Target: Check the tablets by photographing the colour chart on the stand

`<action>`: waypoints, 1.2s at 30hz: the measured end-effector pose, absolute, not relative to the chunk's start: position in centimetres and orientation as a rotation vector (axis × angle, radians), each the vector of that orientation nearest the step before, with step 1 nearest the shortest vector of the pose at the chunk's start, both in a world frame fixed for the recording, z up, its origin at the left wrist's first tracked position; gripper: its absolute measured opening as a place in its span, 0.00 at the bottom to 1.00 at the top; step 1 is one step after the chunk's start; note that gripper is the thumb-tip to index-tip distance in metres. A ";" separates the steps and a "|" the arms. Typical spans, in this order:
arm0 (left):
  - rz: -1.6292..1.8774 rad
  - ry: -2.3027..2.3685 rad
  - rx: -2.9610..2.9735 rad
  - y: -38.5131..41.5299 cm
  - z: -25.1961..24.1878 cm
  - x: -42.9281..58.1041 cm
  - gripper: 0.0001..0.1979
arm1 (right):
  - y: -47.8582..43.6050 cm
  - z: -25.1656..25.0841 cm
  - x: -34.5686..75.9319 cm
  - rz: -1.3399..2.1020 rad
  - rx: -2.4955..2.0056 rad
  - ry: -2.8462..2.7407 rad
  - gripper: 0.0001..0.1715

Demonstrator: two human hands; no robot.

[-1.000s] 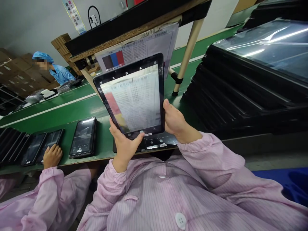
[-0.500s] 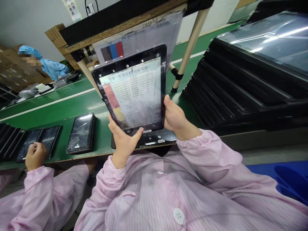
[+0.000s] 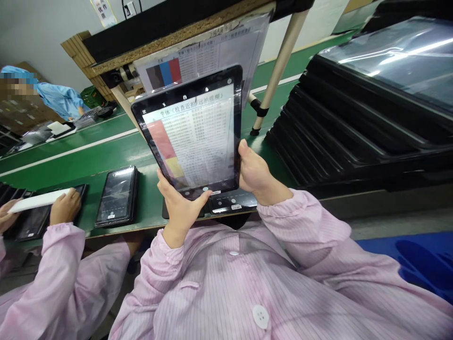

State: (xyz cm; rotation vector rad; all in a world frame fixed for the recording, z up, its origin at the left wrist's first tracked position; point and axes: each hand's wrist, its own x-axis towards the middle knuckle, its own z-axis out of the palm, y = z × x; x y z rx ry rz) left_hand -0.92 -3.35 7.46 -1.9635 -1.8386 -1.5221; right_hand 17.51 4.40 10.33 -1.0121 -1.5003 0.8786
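A black tablet [image 3: 198, 137] is held up, tilted, between my two hands. Its lit screen shows a camera picture of a printed chart with red and yellow blocks and rows of text. My left hand [image 3: 182, 203] grips the lower left edge, its thumb on the round button at the bottom of the screen. On the right edge my right hand [image 3: 256, 172] is closed, thumb up along the side and fingers hidden behind. Behind the tablet hangs a printed test chart [image 3: 198, 61] in a clear sleeve. Under it, another tablet [image 3: 233, 202] lies on the green bench.
A tall stack of black trays [image 3: 354, 127] stands at right. A pile of tablets [image 3: 116, 196] lies left of my hands. Further left, a co-worker's hands hold a white flat thing [image 3: 38, 200]. A pole [image 3: 279, 71] supports the shelf. Another person in blue [image 3: 60, 99] is across the bench.
The co-worker's hand at left has moved, and two hands there now hold a white flat thing. The person in blue has shifted left in view. My hands and tablet stay nearly the same.
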 end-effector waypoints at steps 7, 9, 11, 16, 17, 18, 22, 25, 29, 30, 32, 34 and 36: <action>-1.750 -1.796 -1.982 -3.1 7.3 -1.5 0.64 | 3.9 10.7 17.2 1.057 -0.973 -1.403 0.48; -2.109 -1.743 -2.031 -2.8 7.5 -2.2 0.51 | 3.5 10.9 17.1 1.071 -0.950 -1.392 0.47; -2.592 -1.722 -2.033 -2.7 8.0 -3.1 0.36 | 2.8 11.3 17.2 1.031 -0.890 -1.421 0.44; -3.283 -1.923 -1.732 -3.1 8.3 -4.0 0.26 | 1.9 13.7 17.7 0.762 -0.720 -1.721 0.45; -3.315 -1.960 -1.670 -3.2 8.1 -4.0 0.27 | 2.0 14.3 17.9 0.711 -0.728 -1.774 0.45; -3.332 -1.992 -1.625 -3.2 7.9 -4.0 0.27 | 2.1 14.8 18.0 0.676 -0.741 -1.817 0.46; -3.329 -2.000 -1.596 -3.2 7.1 -3.6 0.31 | 3.0 15.7 18.3 0.587 -0.769 -1.897 0.46; -3.262 -2.032 -1.594 -3.7 7.0 -3.5 0.33 | 3.4 15.2 18.1 0.539 -0.803 -1.902 0.44; -3.211 -2.228 -1.378 -4.6 7.2 -4.8 0.31 | 4.4 13.0 18.3 0.659 -0.874 -1.911 0.46; -3.186 -2.299 -1.357 -4.7 7.1 -5.3 0.30 | 4.6 12.2 18.6 0.696 -0.885 -1.889 0.48; -2.986 -2.467 -1.421 -4.6 7.0 -6.7 0.27 | 5.1 10.4 19.4 0.724 -0.934 -1.779 0.52; -2.564 -2.602 -1.580 -4.1 6.9 -8.3 0.25 | 5.1 8.5 20.6 0.707 -1.036 -1.619 0.51; -2.178 -2.633 -1.704 -3.8 7.4 -10.1 0.25 | 4.7 6.7 21.8 0.680 -1.145 -1.551 0.47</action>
